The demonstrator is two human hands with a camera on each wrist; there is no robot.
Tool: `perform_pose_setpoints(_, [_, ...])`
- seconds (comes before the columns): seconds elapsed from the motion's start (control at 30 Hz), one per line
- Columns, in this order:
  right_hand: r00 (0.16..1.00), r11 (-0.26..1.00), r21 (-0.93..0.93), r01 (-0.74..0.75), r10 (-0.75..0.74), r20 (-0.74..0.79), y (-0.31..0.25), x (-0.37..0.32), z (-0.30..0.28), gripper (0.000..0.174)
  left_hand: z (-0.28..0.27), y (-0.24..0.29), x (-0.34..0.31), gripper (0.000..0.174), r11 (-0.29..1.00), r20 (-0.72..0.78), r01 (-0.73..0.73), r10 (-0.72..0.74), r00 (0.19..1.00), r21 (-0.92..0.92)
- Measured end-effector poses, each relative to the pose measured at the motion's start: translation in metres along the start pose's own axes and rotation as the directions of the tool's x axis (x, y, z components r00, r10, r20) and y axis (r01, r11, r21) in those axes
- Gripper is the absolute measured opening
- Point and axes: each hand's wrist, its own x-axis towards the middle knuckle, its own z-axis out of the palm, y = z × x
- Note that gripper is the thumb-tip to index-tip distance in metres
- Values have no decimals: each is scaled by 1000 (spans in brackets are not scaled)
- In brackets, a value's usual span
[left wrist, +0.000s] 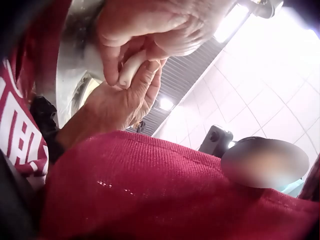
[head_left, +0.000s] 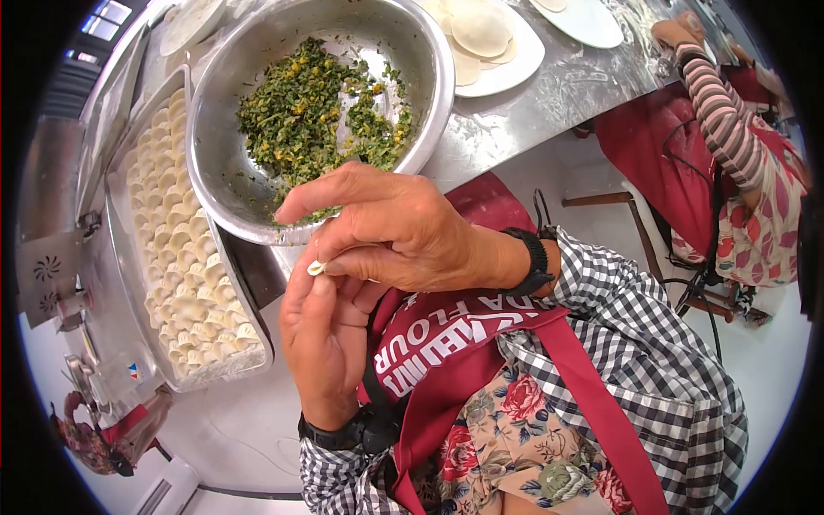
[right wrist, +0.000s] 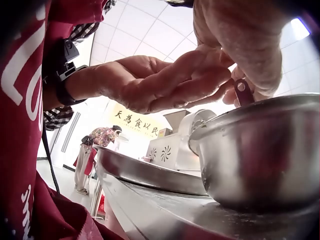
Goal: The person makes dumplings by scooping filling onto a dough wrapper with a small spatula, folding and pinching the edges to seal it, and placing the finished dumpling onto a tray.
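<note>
Both hands meet at a small folded dumpling (head_left: pixel 317 269), just in front of a steel bowl (head_left: pixel 199 163) of chopped green and yellow filling (head_left: pixel 296 120). My left hand (head_left: pixel 322 335) holds the dumpling from below, thumb against the dough. From the right, my right hand (head_left: pixel 403 227) pinches the dough edge between thumb and forefinger. Most of the dumpling is hidden by the fingers in the head view; the left wrist view shows a pale length of dough (left wrist: pixel 132 67) between the two hands.
A metal tray (head_left: pixel 266 330) with rows of dumplings (head_left: pixel 184 257) lies left of the bowl. Plates (head_left: pixel 524 64) with round wrappers (head_left: pixel 481 30) stand behind right on the floury steel table (head_left: pixel 489 129). A tool handle (right wrist: pixel 243 92) rises at the bowl's rim. Another person's striped sleeve (head_left: pixel 721 112) shows at right.
</note>
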Motion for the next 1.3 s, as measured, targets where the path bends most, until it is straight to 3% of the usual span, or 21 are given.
perform_pose_setpoints(0.13, [998, 996, 54, -65, 65, 10, -3, 2, -1, 9, -5, -1, 1, 43, 974, 34, 44, -38, 999, -221])
perform_pose_setpoints(0.23, [999, 997, 70, -37, 36, 14, -1, 2, -1, 9, -11, -3, 2, 40, 970, 123, 76, -49, 991, -230])
perform_pose_setpoints(0.33, [996, 995, 96, -41, 33, 88, -1, -1, -2, 14, -11, -4, 1, 41, 980, 86, 86, -72, 994, -178])
perform_pose_setpoints(0.53, [997, 997, 70, -27, 22, 80, -5, 0, -2, 22, -4, 3, 0, 45, 993, 15, 105, -105, 994, -54])
perform_pose_setpoints(0.87, [994, 991, 115, -63, 52, 96, -4, -4, -3, 15, -4, 1, -1, 43, 981, -9, 91, -94, 996, -171])
perform_pose_setpoints(0.93, [998, 993, 99, -56, 52, 39, -6, -4, -1, 16, -3, 0, -2, 46, 976, 35, 66, -60, 998, -208])
perform_pose_setpoints(1.17, [996, 986, 137, -91, 87, 30, -7, -4, -1, 16, -8, 3, -6, 48, 995, 50, 85, -82, 995, -61])
perform_pose_setpoints(1.3, [995, 991, 130, -25, 13, 94, -5, -3, -4, 21, -10, 0, -5, 47, 994, 8, 91, -91, 996, -64])
